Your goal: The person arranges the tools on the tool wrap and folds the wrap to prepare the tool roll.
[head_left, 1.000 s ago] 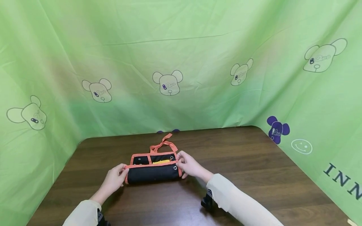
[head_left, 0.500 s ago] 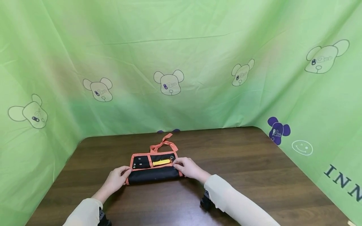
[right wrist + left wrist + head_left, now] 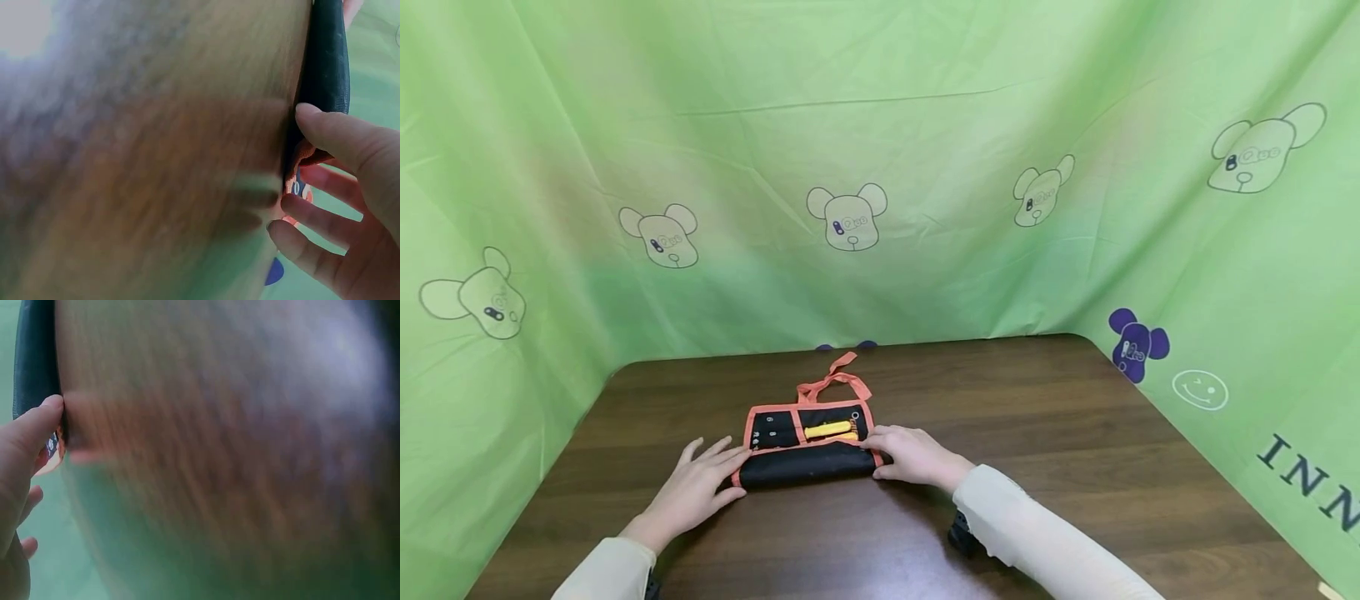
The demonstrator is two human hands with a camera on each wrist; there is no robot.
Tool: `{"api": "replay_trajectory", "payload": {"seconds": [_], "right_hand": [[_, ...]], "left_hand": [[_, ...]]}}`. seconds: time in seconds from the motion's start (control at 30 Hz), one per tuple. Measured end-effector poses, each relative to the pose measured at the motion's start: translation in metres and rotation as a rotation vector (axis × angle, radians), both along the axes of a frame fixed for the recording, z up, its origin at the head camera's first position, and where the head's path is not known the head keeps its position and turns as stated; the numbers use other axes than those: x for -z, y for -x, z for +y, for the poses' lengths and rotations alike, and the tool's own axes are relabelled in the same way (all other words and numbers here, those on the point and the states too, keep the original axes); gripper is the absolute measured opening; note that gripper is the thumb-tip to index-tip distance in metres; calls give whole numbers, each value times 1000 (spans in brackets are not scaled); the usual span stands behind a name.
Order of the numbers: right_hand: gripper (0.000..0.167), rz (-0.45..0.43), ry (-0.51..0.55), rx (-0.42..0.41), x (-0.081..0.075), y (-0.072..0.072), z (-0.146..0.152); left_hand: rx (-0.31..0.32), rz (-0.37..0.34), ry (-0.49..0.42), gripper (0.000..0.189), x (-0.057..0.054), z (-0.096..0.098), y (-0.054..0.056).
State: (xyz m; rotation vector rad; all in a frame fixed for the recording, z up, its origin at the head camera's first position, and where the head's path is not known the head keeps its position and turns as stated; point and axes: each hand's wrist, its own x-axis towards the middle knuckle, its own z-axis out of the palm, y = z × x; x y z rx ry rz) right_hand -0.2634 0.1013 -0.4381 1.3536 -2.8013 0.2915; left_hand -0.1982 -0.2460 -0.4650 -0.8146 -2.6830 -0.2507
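A black fabric tool roll (image 3: 805, 465) with orange trim lies partly folded on the table, its near part rolled up. On its flat far part, yellow handles (image 3: 829, 429) show in a pocket. At its left end my left hand (image 3: 688, 492) rests with fingers spread and fairly straight, fingertips on the orange edge and thumb at the near side. My right hand (image 3: 917, 456) holds the right end, fingers bent over the top and thumb (image 3: 325, 125) against the near side. The roll's underside is hidden.
An orange tie strap (image 3: 831, 387) lies loose behind the roll on the brown wooden table (image 3: 1015, 400). A green curtain (image 3: 925, 275) printed with bear heads hangs around the back and sides.
The roll's front flap has folded down, showing more of the yellow handles. My left hand has loosened from a pinch, fingers spreading. My right hand has shifted slightly at its end.
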Motion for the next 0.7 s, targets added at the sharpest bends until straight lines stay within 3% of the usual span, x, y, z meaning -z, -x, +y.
{"api": "replay_trajectory", "payload": {"seconds": [0.1,0.23,0.43,0.6,0.7], "right_hand": [[35,10,8,-12,1,1,0],[25,-26,71,-33,2,5,1],[8,-201,228,-2,0,13,1],[11,-310,383,91,-2,20,-1],[13,-377,469,154,-4,24,-3]], "left_hand": [[37,32,3,45,0,-1,1],[22,-83,-60,32,-3,0,3],[-60,-311,-261,23,-12,-1,11],[-45,-359,-438,13,-16,0,19],[-79,-374,-537,16,-20,3,23]]}}
